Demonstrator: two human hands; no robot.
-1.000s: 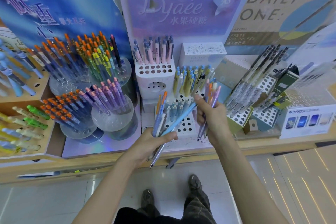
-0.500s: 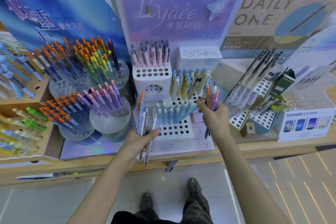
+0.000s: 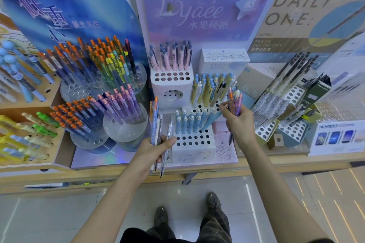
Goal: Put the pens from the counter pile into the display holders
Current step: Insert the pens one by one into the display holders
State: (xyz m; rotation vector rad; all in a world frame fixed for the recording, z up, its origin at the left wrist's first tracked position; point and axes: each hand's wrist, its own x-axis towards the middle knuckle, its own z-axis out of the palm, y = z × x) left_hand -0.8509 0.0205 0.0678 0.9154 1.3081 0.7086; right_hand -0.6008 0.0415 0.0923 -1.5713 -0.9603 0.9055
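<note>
My left hand (image 3: 156,147) grips a bunch of pens (image 3: 156,122), upright, just left of the low white holder (image 3: 194,145) full of round holes. My right hand (image 3: 237,124) holds another bunch of pens (image 3: 235,102) and its fingertips pinch the top of a light blue pen (image 3: 210,121). That pen leans with its tip in a hole at the holder's right side. Two rows of light blue pens (image 3: 187,122) stand upright in the holder's back holes.
A taller white block (image 3: 171,79) holds pink pens behind. Yellow and blue pens (image 3: 211,89) stand on a middle step. Clear round stands (image 3: 124,124) with orange and purple pens fill the left. Grey pen racks (image 3: 284,94) and a dark green box (image 3: 314,92) stand right.
My right hand has moved the light blue pen from beside my left hand over to the low holder and set its tip in a hole. My left hand turned its bunch upright.
</note>
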